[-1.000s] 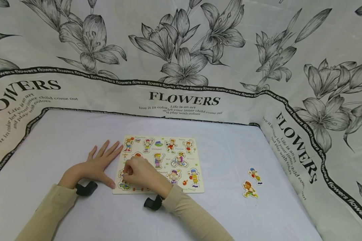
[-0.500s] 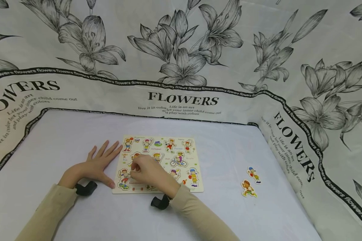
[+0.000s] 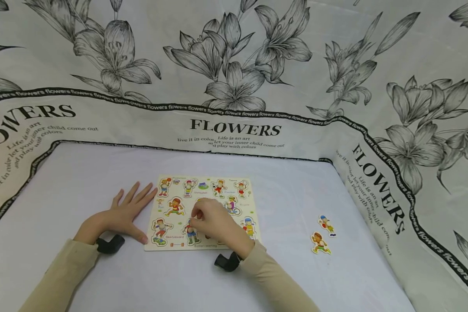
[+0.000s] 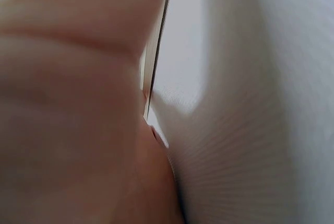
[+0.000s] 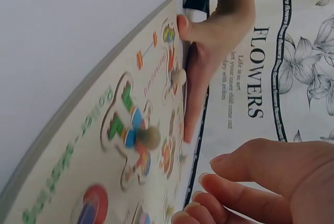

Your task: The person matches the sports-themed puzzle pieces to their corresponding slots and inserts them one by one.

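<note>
A cream wooden peg puzzle board (image 3: 170, 230) with sports figures lies on the white table. My left hand (image 3: 121, 215) rests flat at its left edge, fingers spread. In the right wrist view, the left thumb touches the board's corner. My right hand (image 3: 217, 223) hovers over the board with curled fingers, thumb tip close to the index finger. In the right wrist view, nothing shows between those fingertips (image 5: 222, 165), and they are apart from the knobs. Nearest is the roller-skating piece (image 5: 136, 134), set in its slot with a round wooden knob.
Two loose figure pieces lie on the table at the right: a blue-capped one (image 3: 327, 225) and a running one (image 3: 320, 243). Behind the table hangs a white cloth printed with flowers (image 3: 238, 89). Black devices (image 3: 227, 262) sit at both wrists.
My right hand has moved to the right across the board, uncovering the skateboard piece, the runner piece and then part of the roller-skating piece. The left hand has stayed in place.
</note>
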A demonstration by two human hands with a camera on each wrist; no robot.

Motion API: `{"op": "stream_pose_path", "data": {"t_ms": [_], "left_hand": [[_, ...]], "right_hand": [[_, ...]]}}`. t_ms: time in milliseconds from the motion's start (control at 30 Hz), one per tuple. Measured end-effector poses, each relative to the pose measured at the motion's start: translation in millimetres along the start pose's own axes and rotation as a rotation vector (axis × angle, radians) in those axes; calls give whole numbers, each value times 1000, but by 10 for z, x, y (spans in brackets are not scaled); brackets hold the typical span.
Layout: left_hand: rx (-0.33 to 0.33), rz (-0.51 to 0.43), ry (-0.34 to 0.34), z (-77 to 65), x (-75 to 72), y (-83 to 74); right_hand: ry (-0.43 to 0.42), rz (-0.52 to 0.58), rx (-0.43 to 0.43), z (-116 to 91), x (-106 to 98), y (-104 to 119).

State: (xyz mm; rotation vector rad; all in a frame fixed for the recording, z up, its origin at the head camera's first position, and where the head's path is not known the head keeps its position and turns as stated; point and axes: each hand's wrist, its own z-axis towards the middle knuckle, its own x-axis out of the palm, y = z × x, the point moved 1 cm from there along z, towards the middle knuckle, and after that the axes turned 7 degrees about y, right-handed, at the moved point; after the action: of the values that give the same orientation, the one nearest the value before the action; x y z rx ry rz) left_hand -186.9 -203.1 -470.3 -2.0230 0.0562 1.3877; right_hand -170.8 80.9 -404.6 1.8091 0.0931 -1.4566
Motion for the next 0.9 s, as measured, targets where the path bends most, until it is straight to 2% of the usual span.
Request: {"op": "stream_pose_path", "data": {"t_ms": [233,633,900], "left_hand": [[-18,25,10,33,53,79],[-29,25,17,26,49,69],[-18,23,11,22,48,74]], "right_hand": [[-39,29,49,-194,-134,-170],[-146,-18,122,-544,-408,-460],[-173,-19,208,-791,-582,-672]]}}
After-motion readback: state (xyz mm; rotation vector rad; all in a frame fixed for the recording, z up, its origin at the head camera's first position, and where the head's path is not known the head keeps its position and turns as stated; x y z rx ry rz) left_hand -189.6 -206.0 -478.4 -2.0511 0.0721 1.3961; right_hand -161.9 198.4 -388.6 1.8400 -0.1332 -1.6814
